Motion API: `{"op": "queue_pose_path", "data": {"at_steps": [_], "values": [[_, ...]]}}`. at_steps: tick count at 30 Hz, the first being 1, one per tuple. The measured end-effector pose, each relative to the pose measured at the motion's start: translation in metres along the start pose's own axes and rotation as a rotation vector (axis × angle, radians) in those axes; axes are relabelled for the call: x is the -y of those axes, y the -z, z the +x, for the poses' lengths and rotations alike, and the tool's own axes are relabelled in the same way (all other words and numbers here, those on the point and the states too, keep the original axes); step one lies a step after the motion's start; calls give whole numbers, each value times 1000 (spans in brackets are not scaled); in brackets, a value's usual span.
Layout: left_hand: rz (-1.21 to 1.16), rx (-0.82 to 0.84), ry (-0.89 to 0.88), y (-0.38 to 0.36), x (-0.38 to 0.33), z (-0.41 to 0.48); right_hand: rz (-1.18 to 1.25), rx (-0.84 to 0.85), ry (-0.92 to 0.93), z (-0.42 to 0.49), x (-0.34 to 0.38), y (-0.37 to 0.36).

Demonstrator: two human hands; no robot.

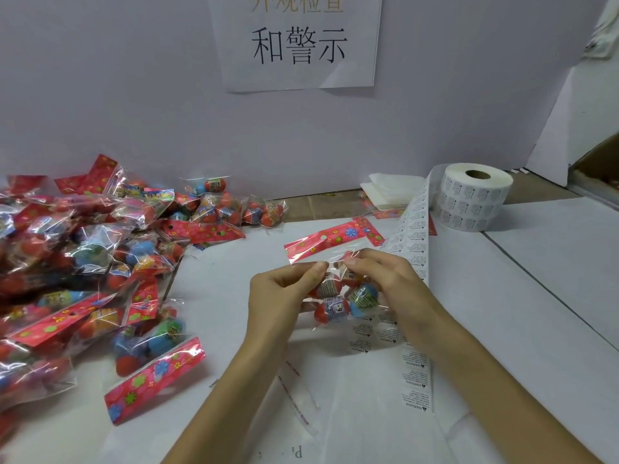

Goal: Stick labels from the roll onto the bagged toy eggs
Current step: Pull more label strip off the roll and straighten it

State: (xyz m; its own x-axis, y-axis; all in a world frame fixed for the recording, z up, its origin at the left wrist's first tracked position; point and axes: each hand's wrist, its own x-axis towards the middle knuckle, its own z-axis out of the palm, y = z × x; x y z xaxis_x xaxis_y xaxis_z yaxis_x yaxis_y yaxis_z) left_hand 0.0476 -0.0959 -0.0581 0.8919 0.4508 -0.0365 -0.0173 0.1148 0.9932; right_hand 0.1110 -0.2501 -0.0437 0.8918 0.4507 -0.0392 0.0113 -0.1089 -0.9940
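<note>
In the middle of the table I hold a clear bag of toy eggs with a red flowered header. My left hand pinches the film near the top of the bag. My right hand pinches the same spot from the other side, fingertips almost touching. The label roll stands at the back right. Its strip of printed labels runs down the table under my right forearm.
A large heap of bagged eggs covers the left side of the table. Folded white paper lies behind the strip. A printed sign hangs on the back wall. A cardboard box edge shows at far right.
</note>
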Motion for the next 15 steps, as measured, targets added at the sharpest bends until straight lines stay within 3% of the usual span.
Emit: {"op": "queue_pose_path", "data": {"at_steps": [4,7,9,12,15], "values": [[-48,-18,1,-3,-1,0,74,-122,9,1,-1,1],[31,-31,-122,-1,0,1,120,-242,29,3,0,4],[58,46,-180,-2,0,-1,110,-256,55,2,1,4],[40,149,-125,-6,1,-3,189,-111,86,0,2,3],[-20,142,-60,-5,3,-3,222,57,110,-2,5,4]]}}
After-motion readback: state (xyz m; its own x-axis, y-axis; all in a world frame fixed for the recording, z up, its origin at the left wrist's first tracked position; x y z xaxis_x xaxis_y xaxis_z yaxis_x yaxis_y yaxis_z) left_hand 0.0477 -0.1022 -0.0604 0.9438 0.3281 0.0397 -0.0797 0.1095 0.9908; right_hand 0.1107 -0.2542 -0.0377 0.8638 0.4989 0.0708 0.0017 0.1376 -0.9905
